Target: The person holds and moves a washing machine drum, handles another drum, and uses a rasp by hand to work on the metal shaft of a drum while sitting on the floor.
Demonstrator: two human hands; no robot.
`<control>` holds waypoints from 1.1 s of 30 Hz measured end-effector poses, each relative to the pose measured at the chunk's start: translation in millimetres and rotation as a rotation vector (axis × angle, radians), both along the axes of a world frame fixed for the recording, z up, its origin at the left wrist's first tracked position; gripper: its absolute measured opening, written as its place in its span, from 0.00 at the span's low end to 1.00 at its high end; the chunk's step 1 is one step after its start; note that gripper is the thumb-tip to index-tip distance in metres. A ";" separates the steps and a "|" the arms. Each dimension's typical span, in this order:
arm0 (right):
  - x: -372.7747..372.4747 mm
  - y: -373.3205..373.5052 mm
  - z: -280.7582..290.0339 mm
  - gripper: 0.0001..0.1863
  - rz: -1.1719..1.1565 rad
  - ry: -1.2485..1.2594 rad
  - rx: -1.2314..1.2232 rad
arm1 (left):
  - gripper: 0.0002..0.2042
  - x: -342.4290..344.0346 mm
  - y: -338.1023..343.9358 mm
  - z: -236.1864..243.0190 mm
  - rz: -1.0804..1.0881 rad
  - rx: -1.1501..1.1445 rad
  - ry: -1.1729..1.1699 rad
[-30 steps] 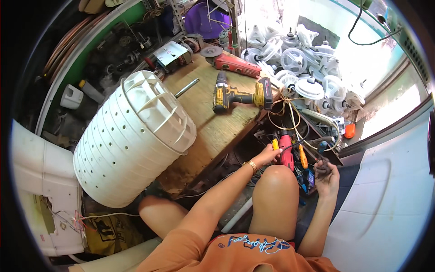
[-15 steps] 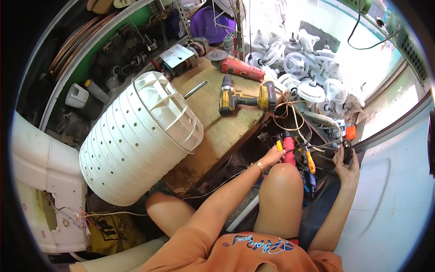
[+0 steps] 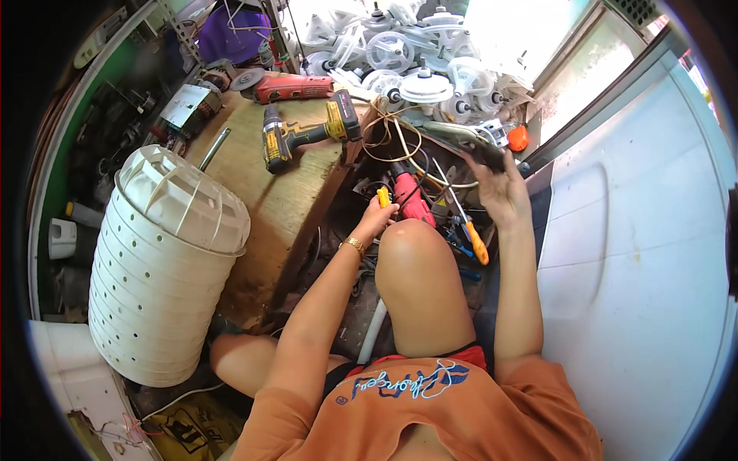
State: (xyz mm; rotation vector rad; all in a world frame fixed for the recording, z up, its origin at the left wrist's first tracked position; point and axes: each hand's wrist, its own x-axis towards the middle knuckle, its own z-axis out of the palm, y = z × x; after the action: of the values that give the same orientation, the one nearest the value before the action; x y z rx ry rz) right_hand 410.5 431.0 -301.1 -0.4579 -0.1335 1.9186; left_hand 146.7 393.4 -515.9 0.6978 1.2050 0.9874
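Note:
My left hand, a gold bracelet at its wrist, is closed around a small yellow tool handle; the rest of the tool is hidden. Beside it lies a red power tool with a black cord. At the bench's right end, my right hand has its thumb and fingers around a dark, blurred object, whose kind I cannot make out. Below that hand, a screwdriver with an orange handle lies among other tools.
A yellow-black cordless drill and a red angle grinder lie on the wooden bench. A white perforated drum stands at left. Several white plastic gearboxes are heaped behind. A pale panel borders the right side.
The view has swung right, so the bench and drum sit farther left. My left hand keeps the yellow handle. My right hand's fingers are spread wider around the dark object, which now appears tilted.

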 end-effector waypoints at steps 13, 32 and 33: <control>64.1 -34.7 -50.8 0.26 -0.101 -0.254 -0.117 | 0.39 -7.6 -12.7 -38.8 0.084 -0.008 0.109; 53.3 -114.7 65.0 0.21 -0.350 -1.556 0.245 | 0.39 -26.7 10.3 33.9 -0.433 0.225 0.451; 52.4 -118.3 73.1 0.21 -0.459 -1.564 0.219 | 0.36 -28.5 11.0 40.3 -0.452 0.323 0.539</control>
State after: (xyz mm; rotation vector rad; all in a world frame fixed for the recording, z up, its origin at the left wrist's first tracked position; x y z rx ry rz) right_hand 462.8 312.7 -228.0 -1.5693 -1.1060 0.7166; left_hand 118.2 404.4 -475.6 1.4906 1.2700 0.6282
